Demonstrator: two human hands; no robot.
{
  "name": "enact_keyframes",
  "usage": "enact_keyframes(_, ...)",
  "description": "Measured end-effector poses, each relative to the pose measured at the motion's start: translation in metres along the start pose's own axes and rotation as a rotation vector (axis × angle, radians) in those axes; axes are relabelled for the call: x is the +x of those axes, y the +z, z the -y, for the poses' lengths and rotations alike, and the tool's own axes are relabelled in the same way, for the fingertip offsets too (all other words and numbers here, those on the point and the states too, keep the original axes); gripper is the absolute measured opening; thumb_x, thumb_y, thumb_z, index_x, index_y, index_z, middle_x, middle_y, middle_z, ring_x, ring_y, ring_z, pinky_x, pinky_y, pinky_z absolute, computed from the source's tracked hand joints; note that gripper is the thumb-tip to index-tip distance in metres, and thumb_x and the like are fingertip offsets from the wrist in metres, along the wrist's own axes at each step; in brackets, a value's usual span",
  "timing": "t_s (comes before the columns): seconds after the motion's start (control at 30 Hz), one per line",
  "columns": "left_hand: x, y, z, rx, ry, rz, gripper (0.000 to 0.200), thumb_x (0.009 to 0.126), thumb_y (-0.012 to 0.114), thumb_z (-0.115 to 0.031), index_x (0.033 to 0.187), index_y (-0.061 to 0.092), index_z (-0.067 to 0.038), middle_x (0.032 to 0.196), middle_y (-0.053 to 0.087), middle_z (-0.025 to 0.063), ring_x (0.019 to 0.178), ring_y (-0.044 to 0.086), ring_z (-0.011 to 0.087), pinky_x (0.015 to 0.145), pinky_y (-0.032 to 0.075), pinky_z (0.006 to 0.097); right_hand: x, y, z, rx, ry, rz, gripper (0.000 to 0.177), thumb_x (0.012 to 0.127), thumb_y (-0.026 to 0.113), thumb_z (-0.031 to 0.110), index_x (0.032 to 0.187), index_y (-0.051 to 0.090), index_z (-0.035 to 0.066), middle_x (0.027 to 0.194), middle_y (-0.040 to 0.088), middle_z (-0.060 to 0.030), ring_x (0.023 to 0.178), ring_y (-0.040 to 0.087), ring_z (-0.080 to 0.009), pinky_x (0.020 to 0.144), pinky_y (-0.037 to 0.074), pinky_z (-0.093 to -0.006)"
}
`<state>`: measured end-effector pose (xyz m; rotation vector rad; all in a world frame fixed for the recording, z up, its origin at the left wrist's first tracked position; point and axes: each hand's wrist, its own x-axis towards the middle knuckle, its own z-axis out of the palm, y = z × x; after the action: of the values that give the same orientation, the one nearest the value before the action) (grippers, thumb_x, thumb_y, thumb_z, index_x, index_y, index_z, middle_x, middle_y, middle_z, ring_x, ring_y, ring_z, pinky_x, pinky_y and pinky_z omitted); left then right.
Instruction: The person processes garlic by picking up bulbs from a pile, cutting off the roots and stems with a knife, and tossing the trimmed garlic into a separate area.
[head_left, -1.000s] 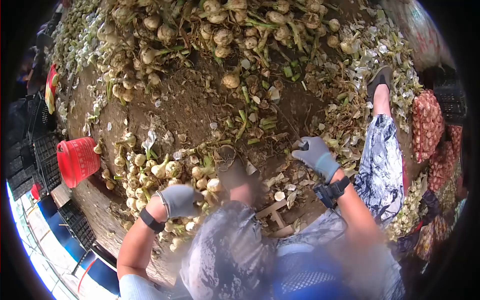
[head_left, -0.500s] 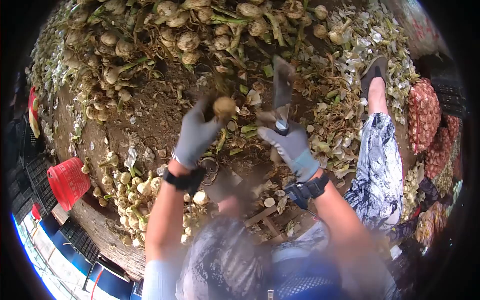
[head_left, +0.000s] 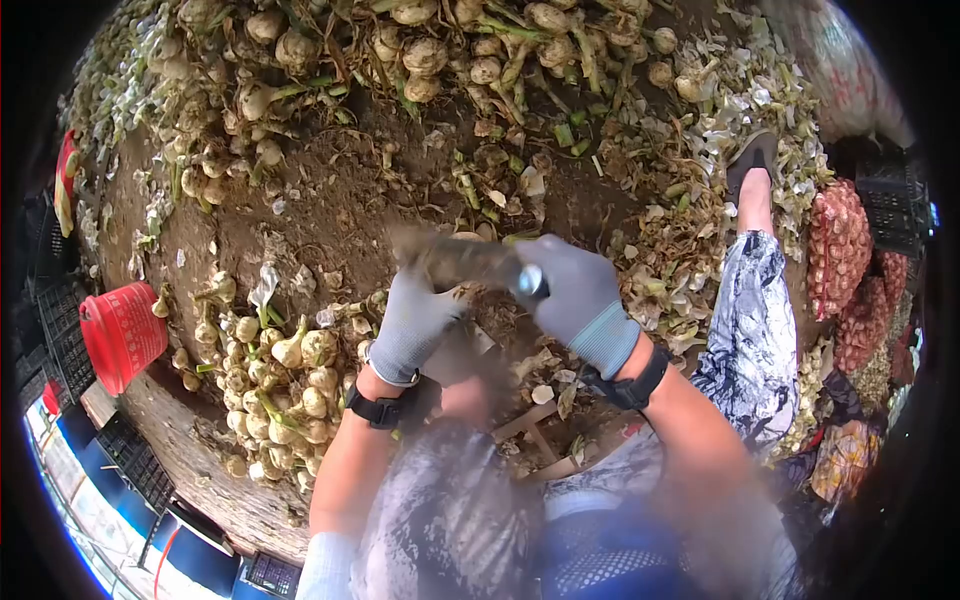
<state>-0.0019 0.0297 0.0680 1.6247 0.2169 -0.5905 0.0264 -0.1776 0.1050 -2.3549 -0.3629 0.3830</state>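
My right hand (head_left: pixel 575 290), in a grey knit glove, is closed around the handle of a broad-bladed knife (head_left: pixel 460 262). The blade points left and is blurred by motion. Its round metal handle end shows at the thumb side. My left hand (head_left: pixel 415 320), gloved too, is closed right beside the blade on a garlic bulb, which the blade and fingers mostly hide. Beyond both hands lies a heap of garlic bulbs (head_left: pixel 425 58) with stems and dirt on them. Trimmed garlic bulbs (head_left: pixel 285 385) are piled on the ground left of my left forearm.
A red bucket (head_left: pixel 125 335) stands at the left, close to black crates (head_left: pixel 65 345). Red mesh sacks (head_left: pixel 840 250) of bulbs are at the right, past my outstretched leg (head_left: pixel 750 330). Dry skins and cut stems (head_left: pixel 670 240) litter the soil. A wooden piece (head_left: pixel 525 425) lies between my legs.
The knife has swung from pointing away from me to lying leftward across the front of my left hand. Both hands have come closer together, and the bulb is now mostly covered.
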Motion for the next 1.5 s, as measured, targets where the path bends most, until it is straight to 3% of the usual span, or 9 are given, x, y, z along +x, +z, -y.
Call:
enact_keyframes(0.47, -0.021, -0.007, 0.014, -0.09, 0.042, -0.021, 0.062, 0.075, 0.076, -0.003, 0.131, 0.051, 0.001, 0.112, 0.065, 0.0088, 0.103, 0.061, 0.014, 0.089, 0.051, 0.0307, -0.012, 0.016, -0.006, -0.224, -0.161, 0.131, 0.029, 0.064, 0.067, 0.005, 0.092, 0.062, 0.012, 0.076, 0.06, -0.0073, 0.069, 0.064, -0.032, 0.06, 0.049, -0.0442)
enact_keyframes(0.57, -0.022, -0.006, 0.01, 0.936, 0.7, -0.026, 0.058, 0.075, 0.077, -0.004, 0.127, 0.053, 0.002, 0.11, 0.065, 0.0069, 0.1, 0.061, 0.0116, 0.088, 0.051, 0.028, -0.013, 0.027, -0.038, -0.15, -0.076, 0.078, 0.026, 0.07, 0.066, 0.006, 0.095, 0.065, 0.012, 0.081, 0.066, -0.0091, 0.076, 0.067, -0.0318, 0.065, 0.052, -0.0425)
enact_keyframes(0.63, -0.039, 0.009, -0.038, -0.072, 0.038, -0.026, 0.055, 0.072, 0.078, -0.006, 0.123, 0.057, 0.0, 0.106, 0.066, 0.0082, 0.098, 0.063, 0.0136, 0.088, 0.051, 0.0287, -0.013, 0.025, -0.085, -0.299, 0.552, 0.347, 0.024, 0.076, 0.067, 0.012, 0.1, 0.069, 0.012, 0.086, 0.07, -0.0109, 0.081, 0.069, -0.0298, 0.071, 0.054, -0.0386)
enact_keyframes(0.7, -0.041, 0.013, -0.041, -0.084, -0.001, -0.061, 0.055, 0.069, 0.08, -0.008, 0.12, 0.06, -0.004, 0.104, 0.065, 0.0101, 0.098, 0.065, 0.0208, 0.089, 0.051, 0.032, -0.023, 0.022, -0.087, -0.083, 0.538, 0.315, 0.024, 0.078, 0.068, 0.017, 0.101, 0.069, 0.011, 0.086, 0.07, -0.0119, 0.081, 0.069, -0.0291, 0.072, 0.054, -0.0376)
enact_keyframes(0.9, -0.022, 0.019, -0.009, 0.882, 0.491, 0.095, 0.032, 0.062, 0.073, -0.007, 0.093, 0.066, -0.012, 0.1, 0.062, 0.0071, 0.092, 0.063, 0.029, 0.082, 0.05, 0.0403, -0.01, 0.011, -0.03, 0.342, 0.343, 0.19, 0.025, 0.079, 0.067, 0.028, 0.099, 0.071, 0.013, 0.081, 0.069, -0.0128, 0.077, 0.068, -0.0322, 0.073, 0.053, -0.0399)
enact_keyframes(1.03, -0.057, 0.005, -0.039, 1.029, 0.718, -0.06, 0.023, 0.061, 0.072, -0.006, 0.081, 0.065, -0.013, 0.101, 0.063, 0.0044, 0.086, 0.063, 0.0286, 0.077, 0.05, 0.0406, -0.013, 0.014, -0.043, -0.151, 0.207, 0.424, 0.013, 0.081, 0.064, 0.022, 0.09, 0.068, 0.013, 0.085, 0.069, -0.0154, 0.079, 0.066, -0.0383, 0.071, 0.053, -0.0446)
enact_keyframes(1.13, -0.11, -0.046, -0.018, 1.145, 0.217, -0.142, 0.045, 0.068, 0.075, -0.007, 0.111, 0.063, -0.009, 0.118, 0.061, 0.0095, 0.083, 0.064, 0.0323, 0.074, 0.053, 0.0404, -0.059, 0.026, -0.09, -0.066, 0.414, 0.27, 0.014, 0.081, 0.068, 0.018, 0.093, 0.07, 0.011, 0.08, 0.07, -0.0122, 0.07, 0.067, -0.0308, 0.065, 0.053, -0.0402)
enact_keyframes(1.23, -0.125, -0.088, -0.006, 1.547, -0.274, -0.269, 0.073, 0.071, 0.08, -0.012, 0.137, 0.048, -0.007, 0.134, 0.054, 0.0172, 0.079, 0.065, 0.0318, 0.068, 0.054, 0.0392, -0.07, 0.033, -0.094, 0.737, 0.742, 0.03, 0.016, 0.082, 0.072, 0.015, 0.096, 0.072, 0.008, 0.074, 0.069, -0.006, 0.06, 0.064, -0.0179, 0.057, 0.05, -0.0313)
enact_keyframes(1.5, 0.079, -0.002, 0.026, 1.039, -0.196, -0.457, 0.059, 0.081, 0.067, -0.015, 0.136, 0.046, -0.006, 0.115, 0.063, 0.0217, 0.094, 0.066, 0.0382, 0.076, 0.056, 0.0452, -0.067, 0.022, -0.076, 1.107, 0.912, -0.062, 0.023, 0.083, 0.075, 0.01, 0.104, 0.07, 0.002, 0.074, 0.067, -0.0043, 0.053, 0.057, -0.0101, 0.049, 0.044, -0.0245)
